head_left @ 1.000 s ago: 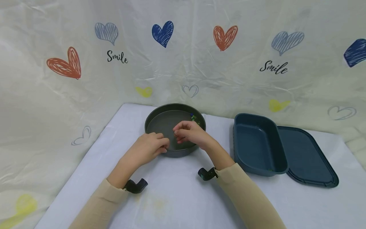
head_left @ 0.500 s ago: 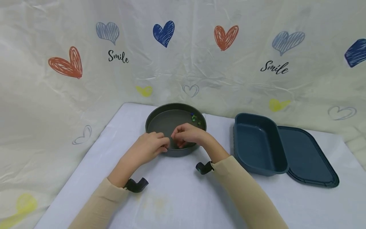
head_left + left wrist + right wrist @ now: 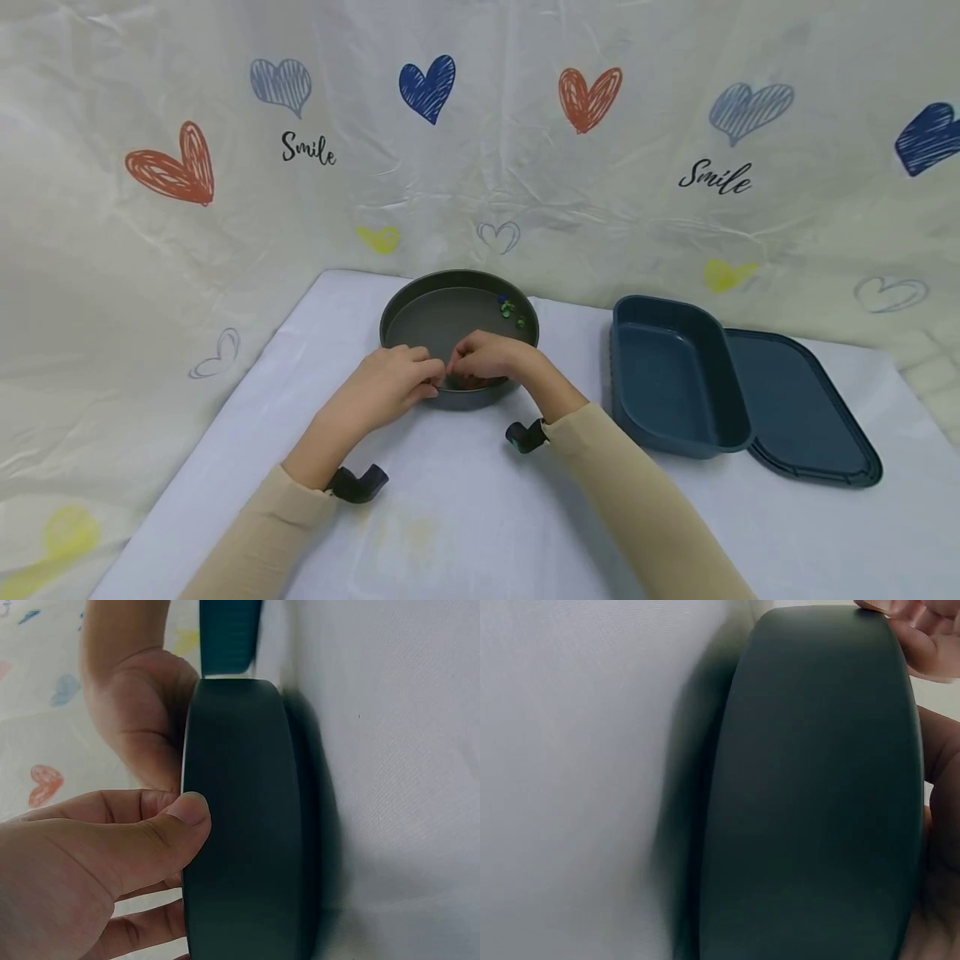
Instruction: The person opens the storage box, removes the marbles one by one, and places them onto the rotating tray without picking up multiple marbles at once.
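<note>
A round dark grey cake pan stands on the table in the head view. My left hand grips its near-left rim, and in the left wrist view the thumb presses on the outer wall with the other fingers behind the rim. My right hand dips into the near side of the pan, right beside the left fingers. In the right wrist view the pan wall hides its fingertips, so I cannot tell whether they pinch anything. Small green bits and a blue bit lie at the pan's far right.
To the right stands a deep dark blue rectangular container. Its flat blue lid lies beside it, partly hidden behind it. A white cloth covers the table, and a heart-printed curtain hangs behind.
My right hand has moved down and slightly left into the pan, towards the left hand, uncovering the green bits. The left hand has stayed on the rim.
</note>
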Tool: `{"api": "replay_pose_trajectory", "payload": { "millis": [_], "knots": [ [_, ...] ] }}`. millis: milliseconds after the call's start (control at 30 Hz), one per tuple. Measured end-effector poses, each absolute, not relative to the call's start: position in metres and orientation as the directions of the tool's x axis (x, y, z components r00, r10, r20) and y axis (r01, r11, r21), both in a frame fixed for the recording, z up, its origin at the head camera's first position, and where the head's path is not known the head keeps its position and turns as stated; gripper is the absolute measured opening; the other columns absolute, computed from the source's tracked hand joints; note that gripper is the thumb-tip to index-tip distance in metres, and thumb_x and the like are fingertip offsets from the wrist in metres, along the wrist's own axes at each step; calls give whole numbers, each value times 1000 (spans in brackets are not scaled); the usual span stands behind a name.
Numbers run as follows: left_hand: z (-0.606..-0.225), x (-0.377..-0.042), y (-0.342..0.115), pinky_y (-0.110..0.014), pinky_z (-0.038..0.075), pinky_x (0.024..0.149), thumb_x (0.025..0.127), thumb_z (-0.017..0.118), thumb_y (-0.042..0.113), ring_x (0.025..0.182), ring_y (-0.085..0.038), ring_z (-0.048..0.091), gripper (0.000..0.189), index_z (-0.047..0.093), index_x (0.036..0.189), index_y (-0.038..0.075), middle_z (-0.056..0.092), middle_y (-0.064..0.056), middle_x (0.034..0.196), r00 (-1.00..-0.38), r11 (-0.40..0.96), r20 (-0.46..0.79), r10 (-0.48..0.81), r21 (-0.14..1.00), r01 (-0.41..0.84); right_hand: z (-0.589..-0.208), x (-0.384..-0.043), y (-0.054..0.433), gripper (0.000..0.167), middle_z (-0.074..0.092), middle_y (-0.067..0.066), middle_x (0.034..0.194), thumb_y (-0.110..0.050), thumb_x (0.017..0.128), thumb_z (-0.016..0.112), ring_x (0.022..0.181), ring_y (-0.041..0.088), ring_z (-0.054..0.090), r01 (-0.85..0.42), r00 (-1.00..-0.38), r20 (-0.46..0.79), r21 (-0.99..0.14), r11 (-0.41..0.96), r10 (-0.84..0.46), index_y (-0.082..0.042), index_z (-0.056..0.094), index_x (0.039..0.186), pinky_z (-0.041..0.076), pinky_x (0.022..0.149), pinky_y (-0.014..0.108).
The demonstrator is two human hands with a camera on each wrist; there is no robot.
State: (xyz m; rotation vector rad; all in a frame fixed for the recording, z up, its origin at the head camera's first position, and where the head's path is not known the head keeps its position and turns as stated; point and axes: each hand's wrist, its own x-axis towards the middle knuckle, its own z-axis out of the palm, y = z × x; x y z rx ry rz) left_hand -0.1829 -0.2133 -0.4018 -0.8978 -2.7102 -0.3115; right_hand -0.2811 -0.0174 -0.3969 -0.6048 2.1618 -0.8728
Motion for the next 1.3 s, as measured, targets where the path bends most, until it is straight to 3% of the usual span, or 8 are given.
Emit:
{"api": "replay_pose_trajectory", "payload": {
  "millis": [500,633,733,933,1300],
  "knots": [
    [-400,-182,-214,-26,41,59,84,81,25,66,-12,49,17,65,88,24,56,10,79,-780,794,310,544,111,598,-397,-280,-21,18,63,2,85,-19,100,55,76,15,56,-217,-633,-433,-697,684,-642,-11,70,96,45,68,27],
    [-400,-182,-214,-26,41,59,83,82,25,66,-12,50,17,65,88,24,55,10,78,-776,791,316,546,112,602,-395,-280,-19,18,65,3,87,-19,99,55,78,15,58,-203,-634,-417,-723,660,-651,-10,71,98,47,69,28],
    [-400,-182,-213,-26,42,60,84,81,25,66,-12,50,16,65,88,24,55,10,78,-778,792,308,547,112,601,-392,-282,-13,20,66,7,93,-18,99,55,79,18,62,-120,-633,-394,-800,588,-666,-6,70,106,54,73,30],
    [-400,-179,-212,-26,44,62,85,80,25,69,-12,54,14,67,90,25,58,11,80,-787,790,293,543,139,597,-381,-280,16,24,65,17,102,-17,100,58,79,22,65,41,-676,-294,-931,364,-676,-1,63,118,59,77,37],
    [-398,-179,-213,-27,46,63,85,80,22,72,-12,58,13,68,90,25,61,12,83,-789,795,294,539,133,592,-370,-243,119,27,62,21,100,-20,101,60,83,28,66,-42,-746,-139,-966,255,-651,1,59,118,59,81,43]
  ]
}}
